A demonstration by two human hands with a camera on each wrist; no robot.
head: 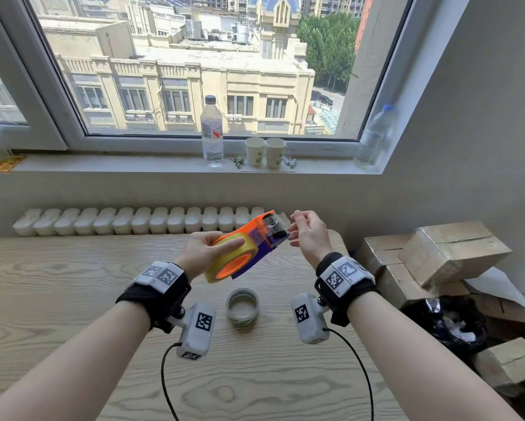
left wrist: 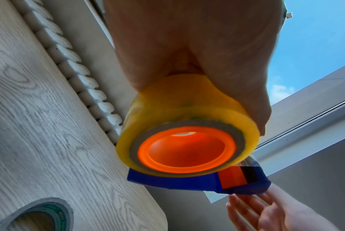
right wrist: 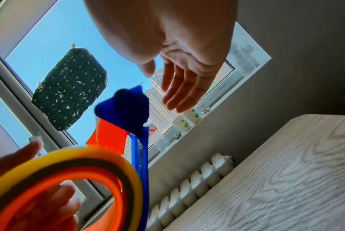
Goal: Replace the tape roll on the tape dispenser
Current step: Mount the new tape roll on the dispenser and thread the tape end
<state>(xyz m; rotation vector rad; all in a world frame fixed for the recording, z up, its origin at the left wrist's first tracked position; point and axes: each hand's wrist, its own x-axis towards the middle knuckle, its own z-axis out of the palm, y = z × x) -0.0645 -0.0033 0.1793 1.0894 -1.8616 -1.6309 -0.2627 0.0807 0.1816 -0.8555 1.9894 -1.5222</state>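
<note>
The left hand (head: 202, 250) grips the yellow roll (head: 224, 259), seated on the dispenser (head: 255, 238) and held above the worktop (head: 73, 284). The right hand (head: 308, 233) is at the far end, fingers loosely extended; whether they pinch the clear tape end is unclear. The old core (head: 242, 305) lies below on the worktop.

Risks: the free tape end may fold back and stick to itself or the roller. A loose left grip may let the dispenser tilt or drop.
</note>
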